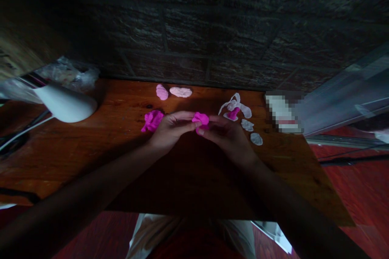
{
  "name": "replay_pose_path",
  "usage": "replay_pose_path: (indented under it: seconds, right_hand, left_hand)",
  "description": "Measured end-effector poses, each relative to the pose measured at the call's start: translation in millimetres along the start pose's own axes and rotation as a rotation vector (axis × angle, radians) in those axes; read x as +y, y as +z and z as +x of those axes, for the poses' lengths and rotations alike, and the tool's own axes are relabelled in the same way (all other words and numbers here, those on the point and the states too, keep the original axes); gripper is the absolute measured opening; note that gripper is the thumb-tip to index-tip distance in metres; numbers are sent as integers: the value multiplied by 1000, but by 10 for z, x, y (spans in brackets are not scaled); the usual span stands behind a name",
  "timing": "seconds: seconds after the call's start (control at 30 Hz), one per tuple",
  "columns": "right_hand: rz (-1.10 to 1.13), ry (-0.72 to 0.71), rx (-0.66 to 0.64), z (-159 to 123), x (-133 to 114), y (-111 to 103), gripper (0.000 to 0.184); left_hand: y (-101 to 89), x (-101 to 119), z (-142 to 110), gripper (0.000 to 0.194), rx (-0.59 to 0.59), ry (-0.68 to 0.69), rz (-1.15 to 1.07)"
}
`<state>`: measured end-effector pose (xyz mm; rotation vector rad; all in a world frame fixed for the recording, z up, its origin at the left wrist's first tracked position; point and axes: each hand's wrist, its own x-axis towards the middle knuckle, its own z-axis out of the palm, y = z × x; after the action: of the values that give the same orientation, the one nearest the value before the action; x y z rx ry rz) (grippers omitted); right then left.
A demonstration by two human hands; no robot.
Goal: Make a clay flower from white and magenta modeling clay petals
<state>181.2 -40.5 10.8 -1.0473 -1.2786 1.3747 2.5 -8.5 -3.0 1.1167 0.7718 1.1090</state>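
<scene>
A thin, ruffled piece of magenta modelling clay (pixel 200 119) is pinched between both hands over the middle of the table. My left hand (pixel 173 128) grips its left side with thumb and fingers. From the other side, my right hand (pixel 227 133) is closed on its right and lower edge. A larger crumpled lump of magenta clay (pixel 153 120) lies just left of my left hand. Beyond my right hand is a small shape of white strips and magenta clay (pixel 233 113). Two flat whitish clay pieces (pixel 256 139) rest beside it.
Two pale pink lumps (pixel 180 92) lie at the back of the wooden table (pixel 75 149), near the dark brick wall (pixel 188 32). A white cone-shaped object (pixel 68 103) with a cable and crumpled clear plastic (pixel 69 73) are at the left. A blurred-out box (pixel 284 113) stands back right.
</scene>
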Motion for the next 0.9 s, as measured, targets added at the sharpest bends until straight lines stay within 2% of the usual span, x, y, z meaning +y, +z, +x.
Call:
replay_pose_path:
  seconds: [0.23, 0.5, 0.7, 0.9]
  right_hand:
    - [-155, -127, 35, -14, 64, 42, 29]
    - [-147, -116, 18, 10, 119, -14, 26]
    - [-166, -95, -13, 13, 95, -17, 21]
    - [-152, -77, -59, -5, 46, -24, 24]
  left_hand:
    - [-20, -34, 12, 17, 13, 17, 37]
    - [44, 36, -25, 22, -31, -13, 83]
    - [62, 34, -18, 17, 39, -27, 93]
    - [55, 40, -15, 25, 65, -31, 50]
